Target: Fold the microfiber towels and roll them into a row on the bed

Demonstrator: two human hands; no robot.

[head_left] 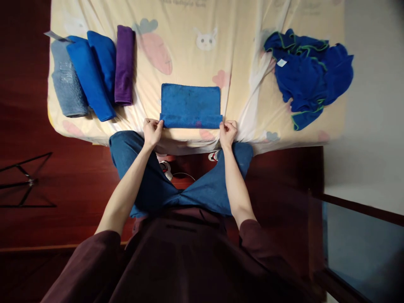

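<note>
A blue towel [190,100] lies flat in front of me near the edge of the bed, its near side turned over into a narrow folded band. My left hand [153,131] pinches the left end of that band between thumb and fingers. At the right end, my right hand [228,133] grips the band the same way. Both hands rest low, close to the bed's front edge, with the fingers curled in.
Rolled towels lie at the left: a grey one [68,80], two blue ones [91,80] and a purple one [124,65]. A crumpled blue cloth heap [312,75] with green edging sits at the right. A patterned sheet [189,46] covers the bed. A black stand [30,182] is on the floor.
</note>
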